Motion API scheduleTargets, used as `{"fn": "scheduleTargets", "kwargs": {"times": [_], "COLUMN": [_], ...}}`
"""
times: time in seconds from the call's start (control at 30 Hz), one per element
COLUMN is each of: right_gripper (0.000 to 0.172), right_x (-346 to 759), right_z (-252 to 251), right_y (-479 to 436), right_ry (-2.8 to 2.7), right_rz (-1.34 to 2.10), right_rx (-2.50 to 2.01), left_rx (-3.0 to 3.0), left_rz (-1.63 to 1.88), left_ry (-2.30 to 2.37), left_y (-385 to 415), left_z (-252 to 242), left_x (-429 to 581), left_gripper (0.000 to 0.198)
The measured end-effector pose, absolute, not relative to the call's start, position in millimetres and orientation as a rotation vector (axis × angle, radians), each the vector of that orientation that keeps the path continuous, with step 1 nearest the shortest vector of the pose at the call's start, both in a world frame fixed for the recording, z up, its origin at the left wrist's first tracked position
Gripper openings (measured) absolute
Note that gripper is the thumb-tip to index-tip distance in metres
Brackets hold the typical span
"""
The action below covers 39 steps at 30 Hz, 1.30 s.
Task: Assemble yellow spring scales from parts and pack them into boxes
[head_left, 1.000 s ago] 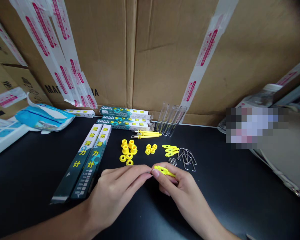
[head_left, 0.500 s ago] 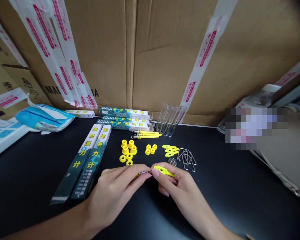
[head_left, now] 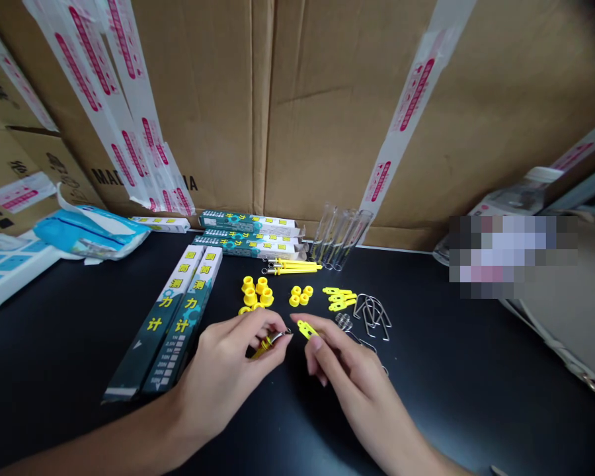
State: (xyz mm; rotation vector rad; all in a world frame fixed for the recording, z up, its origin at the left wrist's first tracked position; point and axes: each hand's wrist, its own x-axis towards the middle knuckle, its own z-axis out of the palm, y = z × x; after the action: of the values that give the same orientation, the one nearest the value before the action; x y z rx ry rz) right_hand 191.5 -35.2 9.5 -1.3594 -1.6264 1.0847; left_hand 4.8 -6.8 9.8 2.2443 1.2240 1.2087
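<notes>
My left hand [head_left: 242, 360] is closed on a yellow rod with a spring [head_left: 270, 342], whose small metal loop pokes out past the fingertips. Most of that rod lies hidden in the palm. Between thumb and forefinger my right hand [head_left: 344, 370] pinches a flat yellow tab [head_left: 307, 330] with holes in it. A small gap separates the tab from the metal loop. Beyond my right hand lie several matching yellow tabs [head_left: 340, 297], small metal rings [head_left: 344, 322] and bent wire hooks [head_left: 371, 316]. Yellow flanged caps [head_left: 250, 295] sit past my left hand.
Two long printed boxes [head_left: 171, 324] lie left of my hands, with more boxes [head_left: 250, 244] behind. Yellow spring rods [head_left: 295, 267], small yellow rings [head_left: 300, 295] and clear tubes [head_left: 342, 238] are at the back. A power strip [head_left: 10, 271] stands left, a bottle [head_left: 515, 195] and bag [head_left: 560, 324] right.
My hands have drawn apart, so the yellow tab and the metal loop are now separated. The tab has tilted in my right fingers. Wire behind my right hand has come into view.
</notes>
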Motion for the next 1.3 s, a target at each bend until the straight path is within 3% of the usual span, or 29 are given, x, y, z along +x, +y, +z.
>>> {"fn": "scheduleTargets", "kwargs": {"times": [0.4,1.3], "right_gripper": [0.014,0.021], "right_x": [186.6,187.8], "right_z": [11.0,12.8], "right_y": [-45.1,-45.3], "right_ry": [-1.707,-1.605], "right_rz": [0.865,1.026], "right_rx": [-1.34,-1.393], "left_rx": [2.275,2.246], "left_rz": [1.251,1.195], "left_ry": [1.194,1.249], "left_y": [-8.7,-12.3], "left_z": [10.1,11.1], "left_x": [4.2,3.8], "left_gripper": [0.014,0.015]}}
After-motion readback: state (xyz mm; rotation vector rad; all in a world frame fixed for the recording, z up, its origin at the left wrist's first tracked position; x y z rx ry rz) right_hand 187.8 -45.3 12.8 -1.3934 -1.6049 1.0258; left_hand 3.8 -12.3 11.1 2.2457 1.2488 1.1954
